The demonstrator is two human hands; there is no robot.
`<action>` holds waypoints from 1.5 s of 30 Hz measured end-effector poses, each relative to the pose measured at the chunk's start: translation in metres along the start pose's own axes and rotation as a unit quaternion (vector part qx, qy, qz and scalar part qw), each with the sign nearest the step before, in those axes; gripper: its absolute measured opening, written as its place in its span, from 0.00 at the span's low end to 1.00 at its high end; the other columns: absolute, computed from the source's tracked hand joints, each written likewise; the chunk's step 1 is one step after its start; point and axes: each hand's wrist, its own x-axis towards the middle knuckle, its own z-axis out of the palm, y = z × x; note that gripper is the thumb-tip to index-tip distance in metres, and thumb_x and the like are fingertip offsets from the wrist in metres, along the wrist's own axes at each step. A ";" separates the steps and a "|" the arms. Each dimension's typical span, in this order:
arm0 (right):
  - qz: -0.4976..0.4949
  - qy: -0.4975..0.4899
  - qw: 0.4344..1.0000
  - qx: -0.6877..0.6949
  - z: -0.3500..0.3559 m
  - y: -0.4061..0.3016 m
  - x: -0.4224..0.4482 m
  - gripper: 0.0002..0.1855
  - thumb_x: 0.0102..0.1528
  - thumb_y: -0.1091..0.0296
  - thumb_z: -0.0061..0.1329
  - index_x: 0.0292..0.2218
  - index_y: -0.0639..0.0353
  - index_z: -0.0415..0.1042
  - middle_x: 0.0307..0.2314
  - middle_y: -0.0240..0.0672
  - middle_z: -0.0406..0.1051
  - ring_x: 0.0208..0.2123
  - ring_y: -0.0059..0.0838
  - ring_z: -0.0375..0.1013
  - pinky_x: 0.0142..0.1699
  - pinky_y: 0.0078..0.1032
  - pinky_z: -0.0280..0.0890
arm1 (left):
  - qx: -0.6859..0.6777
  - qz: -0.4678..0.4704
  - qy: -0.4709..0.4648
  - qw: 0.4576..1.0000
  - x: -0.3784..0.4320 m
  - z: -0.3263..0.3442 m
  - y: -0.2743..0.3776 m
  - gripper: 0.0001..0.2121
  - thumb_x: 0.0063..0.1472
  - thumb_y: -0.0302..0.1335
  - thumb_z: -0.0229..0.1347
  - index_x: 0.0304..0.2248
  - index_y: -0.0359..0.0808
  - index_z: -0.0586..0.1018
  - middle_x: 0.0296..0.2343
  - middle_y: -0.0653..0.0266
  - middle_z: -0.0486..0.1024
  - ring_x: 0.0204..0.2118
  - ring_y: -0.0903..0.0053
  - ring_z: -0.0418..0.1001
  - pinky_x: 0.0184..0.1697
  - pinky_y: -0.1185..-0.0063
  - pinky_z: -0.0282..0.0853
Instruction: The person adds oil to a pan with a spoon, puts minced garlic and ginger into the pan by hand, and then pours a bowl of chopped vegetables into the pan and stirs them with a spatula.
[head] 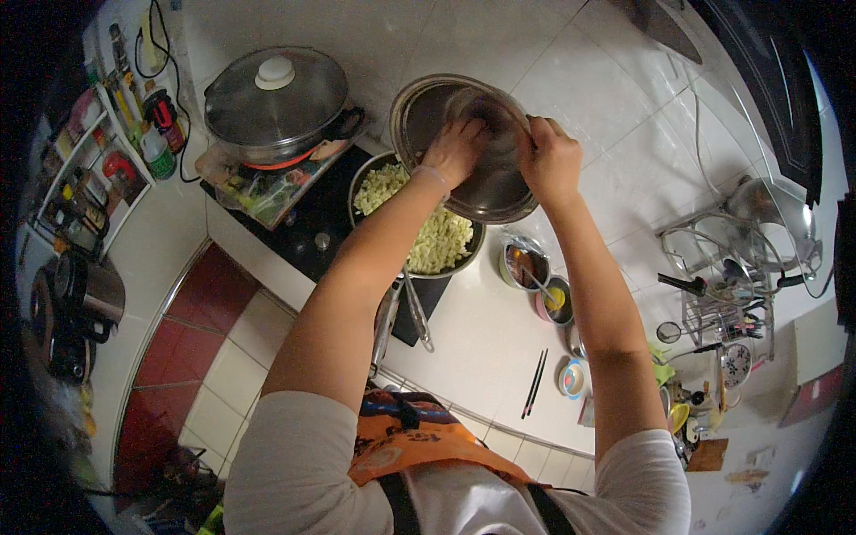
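My right hand (pixel 552 160) grips the rim of a metal basin (pixel 428 110), which is tilted above the pan. Inside the basin is my left hand (pixel 460 152), its blurred fingers spread near the inner wall and nothing visible in them. Beneath the basin and my left forearm, a frying pan (pixel 478 251) holds finely chopped pale green vegetable (pixel 441 241). Part of the pan is hidden by the arm. Its metal handle (pixel 418 314) points toward me over the black cooktop (pixel 301 231).
Left of the basin stands a large lidded pan (pixel 277 100). Right of the frying pan are a bowl of dark sauce (pixel 525 267) with a spoon, and a cup with something yellow (pixel 555 299). Black chopsticks (pixel 535 384) lie near a small blue-rimmed bowl (pixel 571 379). A utensil rack (pixel 725 311) stands far right.
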 end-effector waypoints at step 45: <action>0.216 0.161 0.954 0.133 0.007 0.068 -0.027 0.21 0.51 0.63 0.52 0.15 0.65 0.58 0.11 0.35 0.56 0.14 0.24 0.51 0.20 0.24 0.50 | -0.355 -0.034 0.084 0.930 0.004 0.001 0.104 0.15 0.52 0.24 0.50 0.41 0.35 0.70 0.44 0.53 0.65 0.49 0.60 0.61 0.50 0.69 0.59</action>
